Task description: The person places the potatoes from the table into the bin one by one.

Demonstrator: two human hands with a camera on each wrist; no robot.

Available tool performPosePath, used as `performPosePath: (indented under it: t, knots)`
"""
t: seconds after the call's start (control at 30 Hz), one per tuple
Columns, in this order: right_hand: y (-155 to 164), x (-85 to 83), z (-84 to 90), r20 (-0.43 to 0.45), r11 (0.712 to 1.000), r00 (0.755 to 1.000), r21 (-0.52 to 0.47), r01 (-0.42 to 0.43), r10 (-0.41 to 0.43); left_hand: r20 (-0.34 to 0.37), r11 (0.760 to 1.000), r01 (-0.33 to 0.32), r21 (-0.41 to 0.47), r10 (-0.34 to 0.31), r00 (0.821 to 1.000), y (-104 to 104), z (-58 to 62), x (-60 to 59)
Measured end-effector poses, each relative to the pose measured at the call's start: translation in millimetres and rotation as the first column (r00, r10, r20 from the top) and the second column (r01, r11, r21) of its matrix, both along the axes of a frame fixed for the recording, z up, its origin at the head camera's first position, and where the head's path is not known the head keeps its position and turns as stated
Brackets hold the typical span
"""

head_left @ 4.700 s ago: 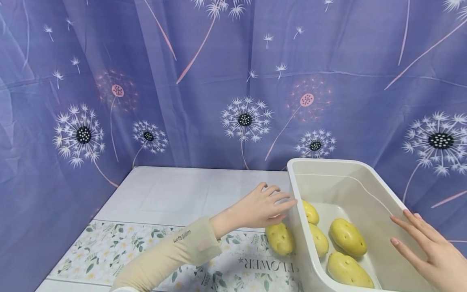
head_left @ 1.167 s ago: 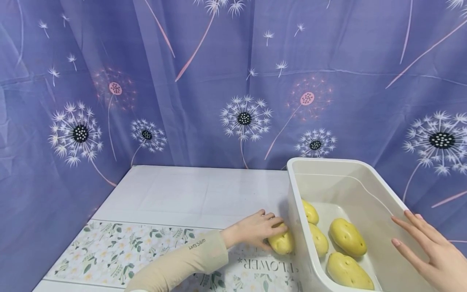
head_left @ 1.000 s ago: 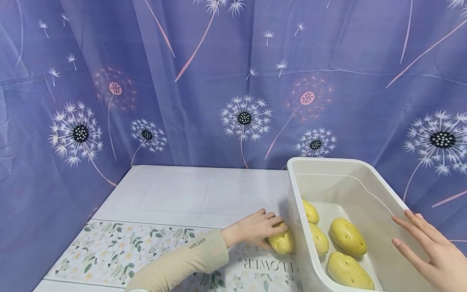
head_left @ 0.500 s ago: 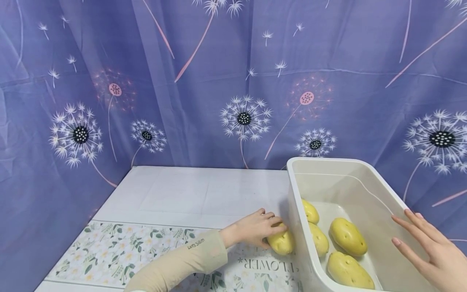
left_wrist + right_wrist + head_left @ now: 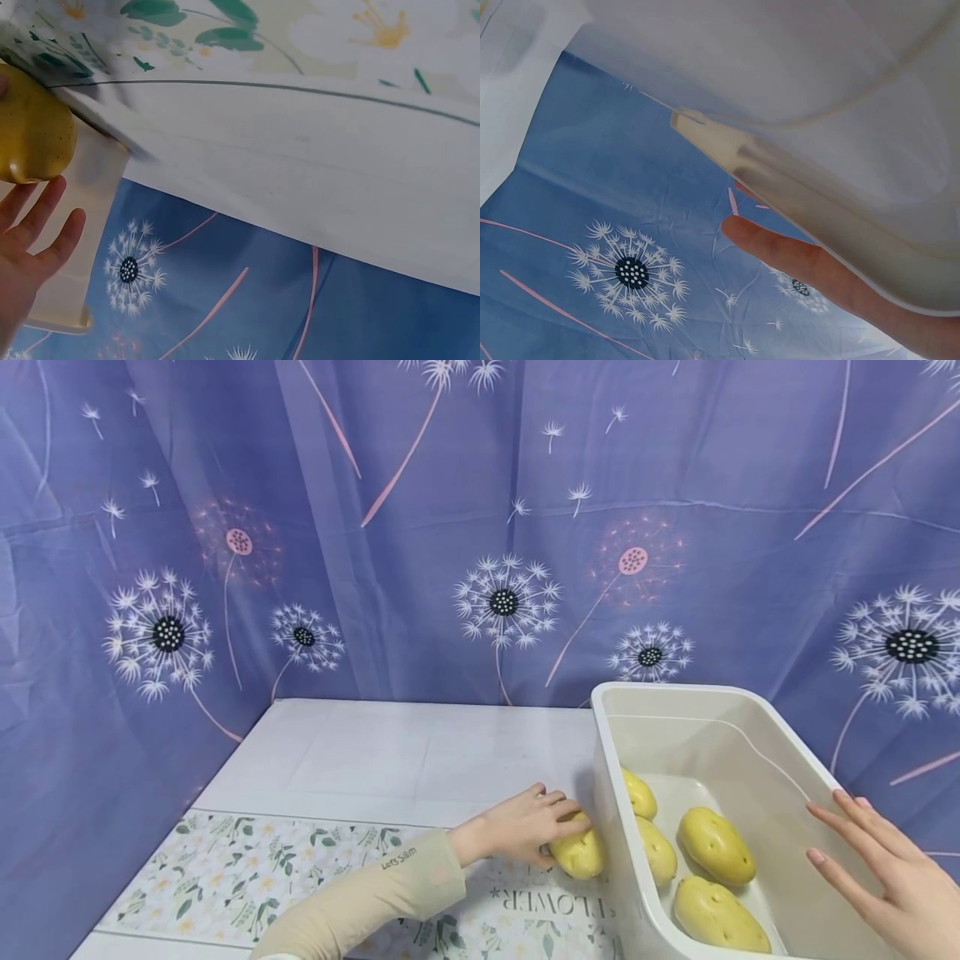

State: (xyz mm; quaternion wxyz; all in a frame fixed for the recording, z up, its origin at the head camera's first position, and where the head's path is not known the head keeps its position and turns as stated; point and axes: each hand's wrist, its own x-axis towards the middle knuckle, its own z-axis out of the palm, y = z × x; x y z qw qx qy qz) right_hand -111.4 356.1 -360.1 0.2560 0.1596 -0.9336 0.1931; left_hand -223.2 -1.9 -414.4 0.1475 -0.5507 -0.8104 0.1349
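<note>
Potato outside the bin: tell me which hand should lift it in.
Left. The left hand already grips the potato beside the bin; the right hand rests flat against the bin's far wall.

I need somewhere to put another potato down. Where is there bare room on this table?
The white tabletop between the curtain and the floral mat is free. It is crowded by the bin, where the left hand holds a potato.

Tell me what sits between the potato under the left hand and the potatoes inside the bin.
Only the bin's left wall separates them. In the head view, the potato gripped by the left hand lies against that wall's outside, with the nearest inside potato just beyond it.
</note>
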Motion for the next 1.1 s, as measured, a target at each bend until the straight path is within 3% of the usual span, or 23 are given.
performPosePath:
  t: [0.53,1.1]
  knots:
    - [-2.4,2.8,2.3,0.061,0.999,0.998,0.015,0.031,-0.032,-0.059,0.998,0.036,0.052,-0.033,0.998,-11.7,16.8,8.7]
    - [-1.5,0.3,0.2,-0.012,1.0,1.0,0.007,0.013,-0.013,-0.133,0.998,0.036,0.045,-0.03,0.991,-20.1,35.6,12.0]
